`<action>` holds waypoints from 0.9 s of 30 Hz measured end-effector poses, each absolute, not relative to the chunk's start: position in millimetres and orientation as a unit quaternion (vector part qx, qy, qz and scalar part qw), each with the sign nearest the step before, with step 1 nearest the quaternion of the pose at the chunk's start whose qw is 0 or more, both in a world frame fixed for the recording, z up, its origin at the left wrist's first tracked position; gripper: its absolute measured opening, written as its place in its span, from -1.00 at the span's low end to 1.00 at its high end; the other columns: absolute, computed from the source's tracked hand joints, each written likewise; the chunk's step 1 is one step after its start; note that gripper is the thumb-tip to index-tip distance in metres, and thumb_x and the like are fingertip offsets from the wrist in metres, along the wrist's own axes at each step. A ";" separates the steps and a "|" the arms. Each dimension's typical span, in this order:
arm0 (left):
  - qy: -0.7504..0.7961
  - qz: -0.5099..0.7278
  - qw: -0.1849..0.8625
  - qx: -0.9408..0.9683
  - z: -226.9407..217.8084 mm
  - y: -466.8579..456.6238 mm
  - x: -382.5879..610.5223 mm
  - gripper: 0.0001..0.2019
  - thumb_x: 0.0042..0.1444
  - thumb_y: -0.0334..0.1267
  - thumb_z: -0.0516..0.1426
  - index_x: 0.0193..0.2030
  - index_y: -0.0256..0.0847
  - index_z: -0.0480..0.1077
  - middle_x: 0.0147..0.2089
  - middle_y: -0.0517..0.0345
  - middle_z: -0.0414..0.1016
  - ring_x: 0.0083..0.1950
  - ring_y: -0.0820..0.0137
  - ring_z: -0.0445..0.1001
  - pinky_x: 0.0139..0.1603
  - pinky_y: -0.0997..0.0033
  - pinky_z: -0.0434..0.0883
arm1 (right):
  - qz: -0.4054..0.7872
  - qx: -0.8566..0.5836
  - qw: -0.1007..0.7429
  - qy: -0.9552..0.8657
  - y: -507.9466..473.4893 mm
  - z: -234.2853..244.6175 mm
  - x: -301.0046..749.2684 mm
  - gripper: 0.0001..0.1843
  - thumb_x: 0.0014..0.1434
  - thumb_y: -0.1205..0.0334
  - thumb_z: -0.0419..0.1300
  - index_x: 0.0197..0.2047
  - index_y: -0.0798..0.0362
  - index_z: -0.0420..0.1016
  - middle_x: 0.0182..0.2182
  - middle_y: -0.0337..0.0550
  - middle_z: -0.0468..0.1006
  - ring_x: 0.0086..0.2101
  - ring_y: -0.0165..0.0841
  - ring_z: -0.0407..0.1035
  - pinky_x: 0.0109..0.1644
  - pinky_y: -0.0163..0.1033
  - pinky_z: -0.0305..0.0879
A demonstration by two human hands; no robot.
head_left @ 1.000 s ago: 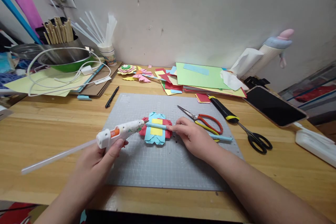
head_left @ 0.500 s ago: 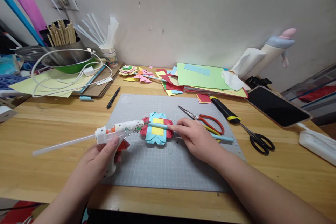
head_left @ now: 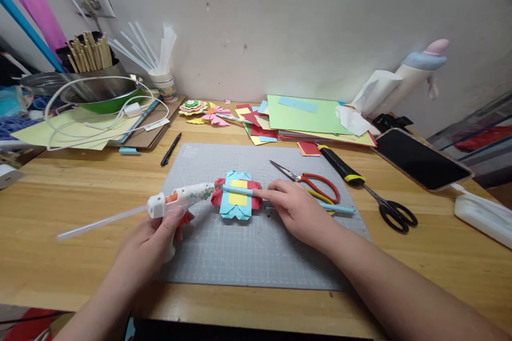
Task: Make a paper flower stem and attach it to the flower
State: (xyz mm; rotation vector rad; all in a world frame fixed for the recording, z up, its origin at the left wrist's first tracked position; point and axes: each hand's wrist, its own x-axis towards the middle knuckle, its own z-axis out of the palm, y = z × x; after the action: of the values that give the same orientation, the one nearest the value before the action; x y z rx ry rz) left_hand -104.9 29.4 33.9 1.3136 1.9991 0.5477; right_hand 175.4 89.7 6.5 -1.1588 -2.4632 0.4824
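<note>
My left hand (head_left: 160, 232) is wrapped around a white hot glue gun (head_left: 182, 194) with an orange trigger. A clear glue stick (head_left: 102, 224) juts from its back. The nozzle is at the left end of a light-blue paper-covered stick (head_left: 240, 190). This stick lies across a folded paper flower (head_left: 236, 210), blue and red with a yellow rectangle (head_left: 239, 200) in its middle. My right hand (head_left: 298, 210) is closed on the stick, index finger stretched along it near the flower's right edge; its other fingers are partly hidden. The stick's far end emerges right of the hand.
Red-handled scissors (head_left: 320, 184) lie on the grey cutting mat (head_left: 256, 261) behind my right hand. Black scissors (head_left: 384, 202) and a phone (head_left: 424, 159) are to the right. A pen (head_left: 171, 149), paper sheets (head_left: 308, 117) and a finished paper flower (head_left: 194, 108) lie further back.
The glue gun's nozzle has shifted slightly left along the stick to its end. The right hand keeps its hold, and the camera view has moved a little.
</note>
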 end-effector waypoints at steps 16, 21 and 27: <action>0.774 0.209 0.308 0.513 27.3 28.0 -108.2 -0.35 0.01 0.36 -0.12 -0.51 -0.19 0.47 -0.54 0.10 0.42 -0.50 0.30 0.34 -0.50 0.37 0.23 | 0.186 -0.412 0.183 -0.873 90.7 3.5 176.8 -0.47 0.21 0.56 -0.01 0.15 -0.09 0.39 -0.14 -0.08 0.45 -0.15 -0.26 0.32 -0.07 -0.10 0.22; 0.761 0.240 0.333 0.502 27.9 21.4 -114.4 -0.36 0.01 0.36 -0.08 -0.44 -0.19 0.52 -0.48 0.04 0.49 -0.45 0.28 0.39 -0.45 0.36 0.28 | 0.184 -0.412 0.184 -0.873 90.1 3.6 177.2 -0.46 0.20 0.57 -0.01 0.15 -0.09 0.39 -0.15 -0.08 0.45 -0.16 -0.27 0.32 -0.07 -0.11 0.22; 0.717 0.321 0.439 0.436 37.1 12.7 -106.7 -0.40 -0.01 0.33 -0.03 -0.35 -0.17 0.52 -0.50 0.08 0.47 -0.50 0.38 0.35 -0.55 0.46 0.25 | 0.173 -0.407 0.190 -0.877 88.8 5.0 177.0 -0.48 0.22 0.54 -0.01 0.14 -0.11 0.39 -0.13 -0.09 0.46 -0.14 -0.26 0.32 -0.07 -0.09 0.20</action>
State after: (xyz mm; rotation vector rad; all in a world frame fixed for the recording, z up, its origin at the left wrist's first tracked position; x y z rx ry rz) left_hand -106.7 12.7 37.1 1.0821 1.7815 0.7987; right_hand 177.0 88.8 5.0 -1.1440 -2.4636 0.4856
